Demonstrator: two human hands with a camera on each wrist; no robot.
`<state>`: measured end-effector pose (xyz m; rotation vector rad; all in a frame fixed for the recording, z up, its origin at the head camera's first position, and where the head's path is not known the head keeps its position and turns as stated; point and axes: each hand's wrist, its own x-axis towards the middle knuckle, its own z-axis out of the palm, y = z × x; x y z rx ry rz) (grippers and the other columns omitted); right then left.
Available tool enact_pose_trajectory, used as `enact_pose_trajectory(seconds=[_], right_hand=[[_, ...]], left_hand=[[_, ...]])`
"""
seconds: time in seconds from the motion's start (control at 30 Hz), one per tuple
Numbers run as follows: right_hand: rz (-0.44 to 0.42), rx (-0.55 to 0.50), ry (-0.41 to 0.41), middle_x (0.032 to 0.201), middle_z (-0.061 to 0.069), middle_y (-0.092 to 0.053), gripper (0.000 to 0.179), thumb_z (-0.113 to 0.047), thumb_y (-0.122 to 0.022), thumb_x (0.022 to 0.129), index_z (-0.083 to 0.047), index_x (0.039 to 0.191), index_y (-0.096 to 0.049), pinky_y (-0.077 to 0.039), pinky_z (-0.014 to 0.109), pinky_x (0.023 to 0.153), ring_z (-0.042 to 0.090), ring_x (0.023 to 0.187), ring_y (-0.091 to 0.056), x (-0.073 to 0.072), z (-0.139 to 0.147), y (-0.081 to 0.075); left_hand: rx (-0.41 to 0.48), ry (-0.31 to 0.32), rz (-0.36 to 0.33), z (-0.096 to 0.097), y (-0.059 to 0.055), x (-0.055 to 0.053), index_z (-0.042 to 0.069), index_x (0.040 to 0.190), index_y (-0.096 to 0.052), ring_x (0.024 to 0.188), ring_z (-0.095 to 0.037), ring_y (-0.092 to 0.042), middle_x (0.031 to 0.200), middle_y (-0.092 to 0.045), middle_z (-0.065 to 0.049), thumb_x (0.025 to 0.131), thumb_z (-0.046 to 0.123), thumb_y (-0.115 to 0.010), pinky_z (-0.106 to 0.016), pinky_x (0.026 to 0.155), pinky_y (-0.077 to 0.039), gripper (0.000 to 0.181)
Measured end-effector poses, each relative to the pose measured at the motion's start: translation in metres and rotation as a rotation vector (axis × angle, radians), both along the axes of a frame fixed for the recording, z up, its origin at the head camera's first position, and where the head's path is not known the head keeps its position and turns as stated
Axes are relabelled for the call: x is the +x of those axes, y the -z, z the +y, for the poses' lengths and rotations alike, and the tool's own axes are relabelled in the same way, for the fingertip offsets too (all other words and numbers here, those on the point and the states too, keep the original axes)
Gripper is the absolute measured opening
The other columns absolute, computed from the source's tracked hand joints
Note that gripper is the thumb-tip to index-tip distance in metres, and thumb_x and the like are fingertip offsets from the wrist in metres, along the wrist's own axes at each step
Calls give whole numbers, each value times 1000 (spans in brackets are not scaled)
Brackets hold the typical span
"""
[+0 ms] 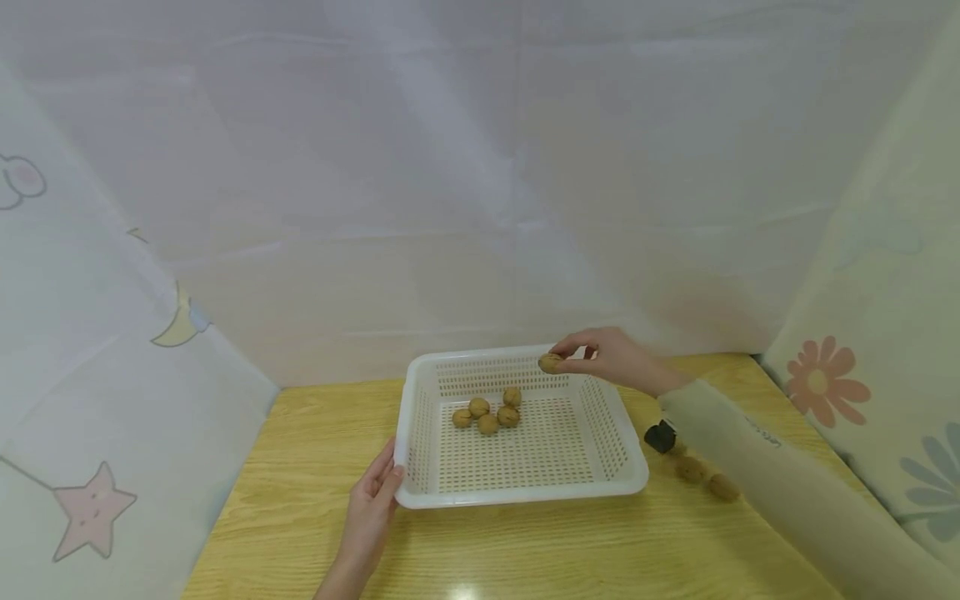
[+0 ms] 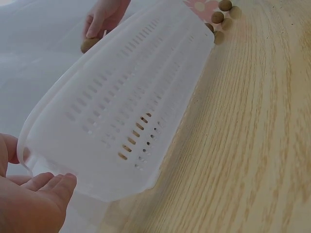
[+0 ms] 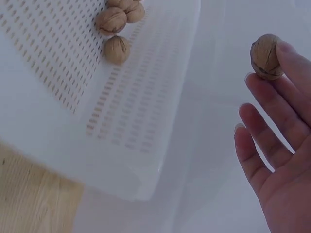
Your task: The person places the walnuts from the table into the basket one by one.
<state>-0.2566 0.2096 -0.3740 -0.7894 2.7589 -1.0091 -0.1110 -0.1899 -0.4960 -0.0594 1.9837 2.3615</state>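
A white plastic basket (image 1: 517, 500) with slotted walls stands on the wooden table. Several walnuts (image 1: 487, 424) lie together on its floor, left of centre. My left hand (image 1: 371, 492) holds the basket's rim at the near left corner, thumb over the edge and fingers (image 2: 58, 187) under it. Over the far right part of the basket, my right hand (image 1: 607, 358) pinches a walnut (image 3: 266, 57) between thumb and fingertips. The other fingers of that hand (image 3: 284, 141) are spread and loosely bent.
More walnuts (image 1: 723, 487) rest on the table (image 1: 300, 467) to the right of the basket, partly behind the right sleeve (image 1: 780, 467). A black wrist camera (image 1: 660, 437) is worn at the right wrist. Pale cloth hangs (image 1: 480, 208) behind and on both sides.
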Motion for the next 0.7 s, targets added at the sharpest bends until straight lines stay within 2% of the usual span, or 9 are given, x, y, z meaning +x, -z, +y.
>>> enact_pose_trajectory(seconds=[0.2, 0.37, 0.5, 0.7], right_hand=[[-24, -26, 9, 116, -8, -74, 36, -45, -75, 95, -24, 124, -76, -53, 37, 84, 15, 100, -64, -11, -24, 13], [-23, -51, 2, 110, -6, -76, 34, -39, -75, 97, -17, 122, -76, -55, 36, 84, 19, 101, -66, -20, -41, 27], [-38, -65, -9, 110, -2, -76, 33, -34, -75, 98, -12, 122, -76, -57, 37, 82, 17, 99, -67, -26, -53, 38], [-89, -35, -14, 110, -1, -75, 30, -29, -74, 99, -10, 122, -75, -58, 40, 87, 17, 100, -66, -31, -71, 51]], left_hand=[[5, 5, 3, -1, 1, -1, 3, 163, -29, 140, -11, -49, 166, -34, -16, 110, 23, -54, -27, 111, -47, 62], [10, 3, 9, -1, 2, -1, 2, 163, -28, 138, -9, -51, 165, -34, -17, 110, 23, -54, -27, 110, -47, 62], [3, 4, 10, -1, 3, -2, 3, 163, -29, 141, -12, -49, 165, -35, -16, 110, 24, -55, -28, 111, -47, 62], [-9, 2, 8, -2, 5, -2, 4, 163, -29, 143, -17, -47, 166, -35, -16, 110, 25, -55, -29, 111, -47, 63]])
